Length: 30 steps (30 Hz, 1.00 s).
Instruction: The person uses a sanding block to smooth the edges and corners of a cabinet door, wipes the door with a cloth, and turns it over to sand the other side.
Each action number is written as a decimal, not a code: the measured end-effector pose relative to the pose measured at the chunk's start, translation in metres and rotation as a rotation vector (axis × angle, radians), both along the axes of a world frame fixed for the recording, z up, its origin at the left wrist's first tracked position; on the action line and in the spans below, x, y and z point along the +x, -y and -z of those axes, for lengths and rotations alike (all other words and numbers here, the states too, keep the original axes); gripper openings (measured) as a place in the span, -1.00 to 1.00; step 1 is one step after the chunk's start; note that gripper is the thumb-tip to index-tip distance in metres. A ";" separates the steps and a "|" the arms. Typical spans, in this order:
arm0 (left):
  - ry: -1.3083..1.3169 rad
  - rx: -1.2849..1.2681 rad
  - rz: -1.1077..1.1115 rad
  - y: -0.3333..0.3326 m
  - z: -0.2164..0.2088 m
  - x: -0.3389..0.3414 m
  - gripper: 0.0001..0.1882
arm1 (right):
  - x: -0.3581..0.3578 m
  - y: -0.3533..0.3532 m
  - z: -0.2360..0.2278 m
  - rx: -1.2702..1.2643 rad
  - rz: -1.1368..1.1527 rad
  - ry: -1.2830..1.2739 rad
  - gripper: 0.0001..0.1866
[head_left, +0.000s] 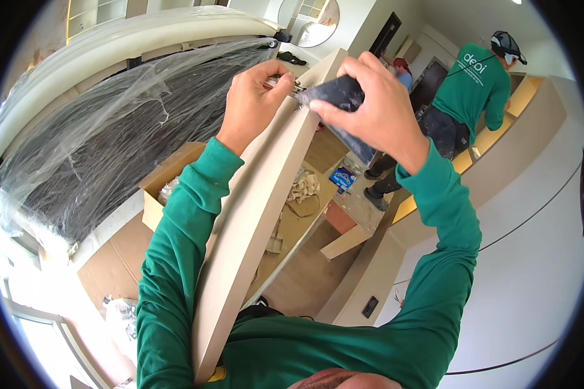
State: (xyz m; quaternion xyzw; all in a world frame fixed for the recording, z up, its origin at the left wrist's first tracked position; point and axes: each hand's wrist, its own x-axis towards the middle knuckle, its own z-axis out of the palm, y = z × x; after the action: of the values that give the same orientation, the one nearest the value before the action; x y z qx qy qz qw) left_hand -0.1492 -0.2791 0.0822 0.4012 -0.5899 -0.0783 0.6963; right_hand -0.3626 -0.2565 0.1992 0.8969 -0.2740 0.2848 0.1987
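A long pale wood panel (259, 214) runs away from my body, its narrow edge facing up. At its far end, my left hand (253, 97) pinches a small metal fitting (276, 80) beside the panel's edge. My right hand (384, 97) is wrapped round a dark, dust-marked wedge-shaped tool (339, 94), its narrow end pointing left at the panel's top and close to the fitting. The exact kind of tool is not clear. Where tool and fitting meet is partly covered by my fingers.
Plastic-wrapped furniture (130, 123) fills the left side, with an open cardboard box (152, 201) beside it. A co-worker in a green shirt (474, 81) stands at a lit wooden shelf (499, 133) on the right. Rags (304, 185) and a blue package (342, 179) lie below the panel.
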 end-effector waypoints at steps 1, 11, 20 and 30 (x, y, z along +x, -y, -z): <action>0.000 0.006 -0.008 0.000 0.000 0.000 -0.74 | 0.000 -0.006 0.003 0.016 -0.024 0.001 -0.46; 0.011 0.055 -0.042 -0.005 0.000 0.000 -0.72 | 0.002 -0.019 0.011 0.042 -0.073 -0.010 -0.45; 0.005 0.022 -0.021 -0.003 0.002 -0.003 -0.72 | 0.001 -0.022 0.010 0.024 -0.058 0.000 -0.46; 0.006 0.027 -0.026 -0.001 0.002 0.000 -0.70 | 0.006 -0.043 0.021 0.054 -0.127 0.003 -0.46</action>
State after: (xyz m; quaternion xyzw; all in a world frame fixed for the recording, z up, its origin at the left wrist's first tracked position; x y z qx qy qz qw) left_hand -0.1491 -0.2783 0.0799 0.4183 -0.5858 -0.0761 0.6900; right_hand -0.3561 -0.2136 0.1782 0.9171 -0.2244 0.2907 0.1554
